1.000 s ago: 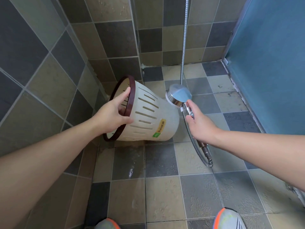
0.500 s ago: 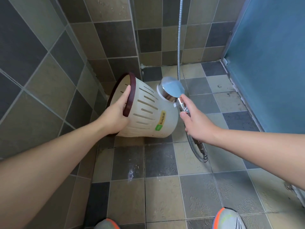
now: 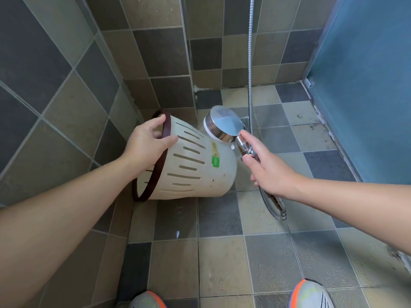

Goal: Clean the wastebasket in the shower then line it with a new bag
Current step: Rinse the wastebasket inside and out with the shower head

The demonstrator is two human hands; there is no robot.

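Gripping the tipped wastebasket (image 3: 195, 165) rim, your left hand (image 3: 148, 143) steadies it — right hand (image 3: 270, 167) holds the shower head (image 3: 224, 125) at twelve o'clock; rinsing underway, bag unfitted.

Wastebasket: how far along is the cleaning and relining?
Done: the wastebasket is empty and lies tipped on the shower floor. In hand: the left hand grips its rim while the right hand aims the shower head at its base; no spray is visible. Left: rinsing and fitting a bag; none is in view.

Your grey-and-beige tiled shower floor (image 3: 222, 258) carries the tipped cream slotted plastic wastebasket (image 3: 200, 174) and your orange-trimmed grey shoes (image 3: 311, 294).
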